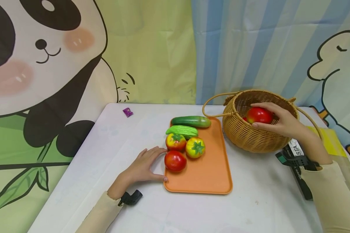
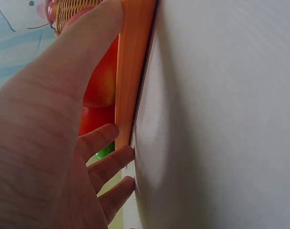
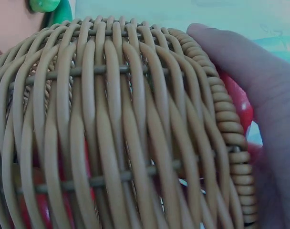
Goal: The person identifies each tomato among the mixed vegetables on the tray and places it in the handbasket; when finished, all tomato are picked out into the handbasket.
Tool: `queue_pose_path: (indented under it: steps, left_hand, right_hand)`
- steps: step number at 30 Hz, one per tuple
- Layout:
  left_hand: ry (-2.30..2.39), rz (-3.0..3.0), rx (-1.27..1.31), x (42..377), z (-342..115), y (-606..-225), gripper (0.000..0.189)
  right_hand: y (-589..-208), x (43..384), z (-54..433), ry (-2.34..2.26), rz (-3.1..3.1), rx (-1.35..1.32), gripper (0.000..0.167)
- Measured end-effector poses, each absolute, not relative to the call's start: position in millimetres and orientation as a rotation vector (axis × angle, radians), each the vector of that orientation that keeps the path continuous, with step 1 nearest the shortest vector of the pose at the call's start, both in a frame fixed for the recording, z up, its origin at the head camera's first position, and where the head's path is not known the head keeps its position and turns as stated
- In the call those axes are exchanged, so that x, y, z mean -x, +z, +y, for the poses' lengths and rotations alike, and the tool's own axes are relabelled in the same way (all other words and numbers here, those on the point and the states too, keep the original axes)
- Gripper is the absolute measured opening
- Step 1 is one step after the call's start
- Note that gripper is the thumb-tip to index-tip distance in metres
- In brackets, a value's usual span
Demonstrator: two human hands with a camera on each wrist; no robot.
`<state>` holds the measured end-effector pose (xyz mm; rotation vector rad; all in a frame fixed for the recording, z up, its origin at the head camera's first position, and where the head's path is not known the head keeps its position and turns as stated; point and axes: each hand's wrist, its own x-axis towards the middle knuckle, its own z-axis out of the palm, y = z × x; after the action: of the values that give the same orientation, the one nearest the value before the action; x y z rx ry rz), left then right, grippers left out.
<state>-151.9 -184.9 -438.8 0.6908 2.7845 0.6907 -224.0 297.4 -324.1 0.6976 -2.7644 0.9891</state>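
My right hand (image 1: 283,121) grips a shiny red round fruit (image 1: 259,115) at the mouth of a wicker basket (image 1: 256,137). Another red thing inside the basket is mostly hidden below it. In the right wrist view the woven wall (image 3: 111,119) blocks most of the fruit. On an orange tray (image 1: 213,174) lie a red round fruit (image 1: 175,161), two red-yellow fruits (image 1: 195,147) with green star-shaped tops, a light green ridged vegetable (image 1: 182,131) and a dark green cucumber (image 1: 191,121). My left hand (image 1: 144,165), fingers spread, rests at the tray's left edge.
A small purple wrapped candy (image 1: 128,112) lies at the table's back left. Right of the basket are a black box (image 1: 300,174) and a yellow-topped package (image 1: 332,139). The basket's handle (image 1: 211,102) leans over toward the tray's back corner. A printed curtain (image 1: 157,58) hangs behind.
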Motion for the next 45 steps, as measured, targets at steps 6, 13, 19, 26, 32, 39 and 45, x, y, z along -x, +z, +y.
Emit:
queue_pose_path:
  steps: [6, 13, 19, 26, 32, 39, 45]
  left_hand:
    - [0.703, 2.779, -0.687, 153, -185, -439, 0.102]
    - [0.707, 2.778, -0.688, 153, -185, -440, 0.102]
    - [0.712, 2.782, -0.699, 153, -185, -437, 0.102]
    - [0.712, 2.779, -0.698, 153, -185, -438, 0.102]
    - [0.711, 2.778, -0.693, 152, -184, -439, 0.102]
    - [0.714, 2.779, -0.699, 152, -184, -438, 0.101]
    - [0.703, 2.783, -0.696, 152, -184, -437, 0.101]
  right_hand:
    - [-321, 226, 294, 0.997, -2.868, -0.681, 0.063]
    - [-321, 229, 291, 0.939, -2.924, -0.667, 0.063]
    - [-318, 230, 291, 0.944, -2.996, -0.638, 0.061]
    - [-320, 229, 291, 0.959, -2.978, -0.659, 0.056]
    - [-322, 228, 291, 0.966, -2.963, -0.663, 0.054]
    - [-322, 223, 289, 0.987, -2.954, -0.633, 0.054]
    - [-327, 218, 287, 0.899, -2.838, -0.679, 0.047]
